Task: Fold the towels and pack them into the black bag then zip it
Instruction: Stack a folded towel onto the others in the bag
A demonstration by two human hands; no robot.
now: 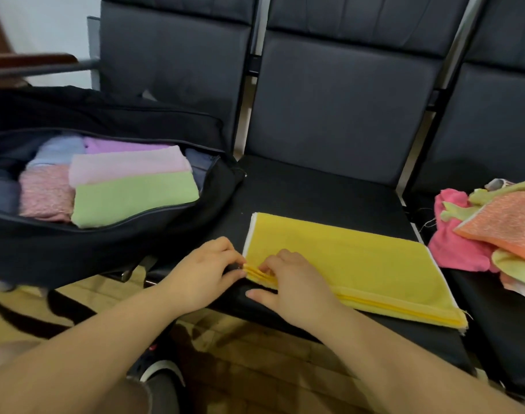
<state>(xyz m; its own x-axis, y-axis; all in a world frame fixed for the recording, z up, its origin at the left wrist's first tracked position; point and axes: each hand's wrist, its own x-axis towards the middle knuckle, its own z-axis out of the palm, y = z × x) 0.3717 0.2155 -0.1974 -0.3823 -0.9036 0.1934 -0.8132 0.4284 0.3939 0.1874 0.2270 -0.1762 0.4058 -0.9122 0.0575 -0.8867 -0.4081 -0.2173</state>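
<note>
A yellow towel (353, 264), folded into a long strip, lies flat on the middle black seat (315, 192). My left hand (207, 270) pinches the layered near-left corner of the towel. My right hand (291, 279) rests on the same corner, fingers curled on the layers, thumb stretched along the seat edge. The black bag (105, 246) lies unzipped on the left seat. Inside it are several folded towels, with a green one (135, 198) and a pale pink one (126, 165) on top.
A heap of unfolded towels (494, 234), pink, orange and light green, lies on the right seat. Black seat backs (339, 109) rise behind. A patterned floor and my shoe (162, 375) show below the seat's front edge. A wooden armrest (31, 59) is at far left.
</note>
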